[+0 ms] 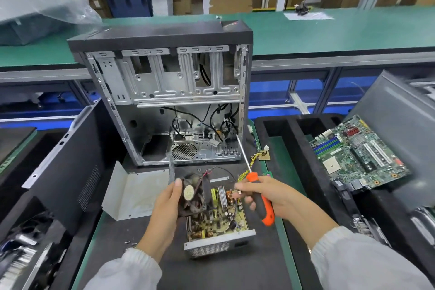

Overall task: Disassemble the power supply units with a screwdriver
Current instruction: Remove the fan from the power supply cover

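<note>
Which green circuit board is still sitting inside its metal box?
The yellowish-green board between the hands, sitting in the open power supply case. The other one, the big motherboard on the right, lies bare, propped in a black tray.

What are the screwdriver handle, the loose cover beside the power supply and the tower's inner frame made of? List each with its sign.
Screwdriver handle: looks like moulded plastic or rubber, matt orange with a black grip section; the shaft is shiny metal.
Loose cover: seems thin sheet metal, dull grey, with sharp folded edges and scuffs.
Tower frame: likely stamped steel, bright silvery finish, with punched slots and pressed ribs.
</note>
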Demonstrator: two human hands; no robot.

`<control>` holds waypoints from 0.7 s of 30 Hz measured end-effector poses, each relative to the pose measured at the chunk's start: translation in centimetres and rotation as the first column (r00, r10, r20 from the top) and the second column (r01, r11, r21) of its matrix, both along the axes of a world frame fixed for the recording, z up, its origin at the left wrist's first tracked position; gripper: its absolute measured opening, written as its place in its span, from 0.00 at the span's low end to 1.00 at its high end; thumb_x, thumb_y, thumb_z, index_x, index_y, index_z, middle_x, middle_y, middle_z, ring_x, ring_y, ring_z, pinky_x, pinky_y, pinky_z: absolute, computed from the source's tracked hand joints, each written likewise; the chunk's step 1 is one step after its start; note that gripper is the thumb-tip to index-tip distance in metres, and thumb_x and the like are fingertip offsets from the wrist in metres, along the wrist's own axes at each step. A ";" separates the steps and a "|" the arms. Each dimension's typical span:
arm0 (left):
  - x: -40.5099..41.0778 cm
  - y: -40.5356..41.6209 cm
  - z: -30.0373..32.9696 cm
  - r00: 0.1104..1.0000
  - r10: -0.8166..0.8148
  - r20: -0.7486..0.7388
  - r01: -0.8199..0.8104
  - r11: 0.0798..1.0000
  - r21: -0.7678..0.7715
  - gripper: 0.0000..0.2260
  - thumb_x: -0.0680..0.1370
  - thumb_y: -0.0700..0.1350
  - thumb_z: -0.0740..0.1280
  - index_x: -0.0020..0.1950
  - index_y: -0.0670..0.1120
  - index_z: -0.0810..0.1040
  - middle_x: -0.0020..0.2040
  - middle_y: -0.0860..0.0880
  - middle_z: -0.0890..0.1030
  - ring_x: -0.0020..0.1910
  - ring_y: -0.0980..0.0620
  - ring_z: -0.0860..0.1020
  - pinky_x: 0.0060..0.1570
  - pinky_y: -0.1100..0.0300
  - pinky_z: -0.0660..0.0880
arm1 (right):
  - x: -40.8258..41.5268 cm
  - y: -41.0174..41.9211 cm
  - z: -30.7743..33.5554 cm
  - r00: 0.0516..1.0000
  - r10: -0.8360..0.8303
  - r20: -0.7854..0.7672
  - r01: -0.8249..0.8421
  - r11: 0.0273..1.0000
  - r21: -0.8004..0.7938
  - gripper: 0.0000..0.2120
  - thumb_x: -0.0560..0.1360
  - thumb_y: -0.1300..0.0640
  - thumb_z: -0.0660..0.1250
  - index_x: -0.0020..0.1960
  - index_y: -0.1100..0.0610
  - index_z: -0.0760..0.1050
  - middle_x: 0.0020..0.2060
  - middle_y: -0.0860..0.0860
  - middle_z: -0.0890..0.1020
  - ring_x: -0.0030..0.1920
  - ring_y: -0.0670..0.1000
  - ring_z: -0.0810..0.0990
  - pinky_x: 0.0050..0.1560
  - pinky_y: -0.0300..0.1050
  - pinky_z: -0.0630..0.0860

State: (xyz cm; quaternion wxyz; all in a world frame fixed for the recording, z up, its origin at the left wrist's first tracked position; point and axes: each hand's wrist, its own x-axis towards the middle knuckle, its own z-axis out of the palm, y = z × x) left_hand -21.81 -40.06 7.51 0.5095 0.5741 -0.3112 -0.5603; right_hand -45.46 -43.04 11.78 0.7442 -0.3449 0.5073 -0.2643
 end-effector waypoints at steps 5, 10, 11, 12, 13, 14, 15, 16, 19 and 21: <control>3.2 0.1 1.8 0.989 -0.147 -0.005 0.146 0.988 -0.057 0.12 0.82 0.43 0.60 0.59 0.38 0.77 0.48 0.42 0.84 0.40 0.49 0.82 0.35 0.59 0.78 | 1.0 0.0 1.5 0.986 -0.026 0.162 0.015 0.998 0.068 0.11 0.68 0.58 0.72 0.47 0.63 0.79 0.33 0.52 0.80 0.27 0.44 0.73 0.26 0.35 0.72; 6.8 0.6 4.5 0.767 -0.086 0.636 0.263 0.946 -0.189 0.11 0.75 0.36 0.71 0.53 0.49 0.81 0.45 0.52 0.83 0.36 0.66 0.74 0.40 0.71 0.69 | 2.9 -0.7 2.3 0.978 -0.069 0.195 0.064 0.997 0.034 0.12 0.68 0.57 0.73 0.47 0.63 0.79 0.33 0.52 0.77 0.27 0.45 0.73 0.27 0.37 0.75; 7.6 0.8 4.8 0.707 -0.085 0.702 0.285 0.943 -0.172 0.12 0.74 0.36 0.73 0.52 0.50 0.80 0.44 0.50 0.82 0.34 0.61 0.73 0.40 0.65 0.71 | 3.4 -1.0 2.5 0.980 -0.073 0.187 0.073 0.997 0.005 0.13 0.67 0.57 0.73 0.47 0.64 0.80 0.33 0.52 0.77 0.27 0.46 0.73 0.27 0.37 0.75; 8.4 1.1 5.2 0.700 -0.090 0.708 0.283 0.946 -0.161 0.12 0.73 0.36 0.73 0.51 0.50 0.80 0.44 0.47 0.82 0.34 0.57 0.74 0.42 0.58 0.73 | 3.9 -1.4 2.7 0.983 -0.065 0.172 0.072 0.997 -0.036 0.13 0.67 0.56 0.74 0.47 0.64 0.80 0.33 0.52 0.77 0.27 0.46 0.73 0.27 0.37 0.75; 9.2 1.6 5.5 0.731 -0.090 0.676 0.268 0.950 -0.163 0.12 0.73 0.35 0.73 0.51 0.50 0.80 0.44 0.45 0.83 0.34 0.54 0.77 0.43 0.54 0.75 | 4.6 -1.7 2.9 0.988 -0.046 0.149 0.059 0.995 -0.083 0.13 0.66 0.56 0.74 0.47 0.64 0.81 0.33 0.52 0.78 0.28 0.45 0.74 0.28 0.37 0.75; 10.0 2.0 5.8 0.768 -0.083 0.635 0.248 0.953 -0.175 0.12 0.73 0.34 0.73 0.51 0.49 0.80 0.46 0.46 0.84 0.37 0.53 0.81 0.45 0.53 0.77 | 5.3 -2.0 3.2 0.992 -0.024 0.125 0.040 0.991 -0.128 0.13 0.66 0.55 0.75 0.46 0.63 0.82 0.32 0.52 0.78 0.28 0.45 0.74 0.28 0.37 0.75; 10.7 2.5 6.0 0.800 -0.074 0.595 0.233 0.953 -0.195 0.13 0.73 0.34 0.73 0.52 0.49 0.80 0.49 0.48 0.84 0.41 0.53 0.83 0.46 0.55 0.78 | 6.1 -2.2 3.3 0.995 -0.004 0.102 0.022 0.985 -0.170 0.13 0.65 0.54 0.75 0.45 0.62 0.82 0.32 0.52 0.78 0.28 0.45 0.74 0.28 0.38 0.75; 11.4 2.9 6.1 0.821 -0.061 0.568 0.221 0.951 -0.218 0.13 0.73 0.34 0.74 0.52 0.48 0.80 0.52 0.51 0.84 0.45 0.54 0.83 0.49 0.58 0.79 | 6.9 -2.4 3.5 0.997 0.009 0.081 0.008 0.978 -0.210 0.13 0.65 0.54 0.76 0.44 0.61 0.82 0.32 0.52 0.78 0.27 0.46 0.74 0.29 0.38 0.75; 12.9 3.9 6.2 0.818 0.024 0.574 0.172 0.943 -0.284 0.14 0.71 0.34 0.75 0.50 0.50 0.79 0.54 0.56 0.83 0.49 0.56 0.83 0.50 0.64 0.78 | 9.3 -2.8 3.9 0.999 0.012 -0.042 -0.027 0.927 -0.373 0.10 0.64 0.53 0.77 0.39 0.58 0.80 0.30 0.51 0.79 0.28 0.46 0.75 0.30 0.38 0.74; 13.6 4.5 5.9 0.771 0.053 0.635 0.181 0.937 -0.298 0.15 0.70 0.32 0.75 0.48 0.51 0.79 0.54 0.54 0.82 0.49 0.57 0.82 0.49 0.67 0.77 | 10.7 -2.9 4.1 0.990 0.005 -0.142 -0.071 0.883 -0.463 0.08 0.67 0.57 0.76 0.39 0.58 0.79 0.28 0.51 0.79 0.28 0.46 0.75 0.30 0.37 0.73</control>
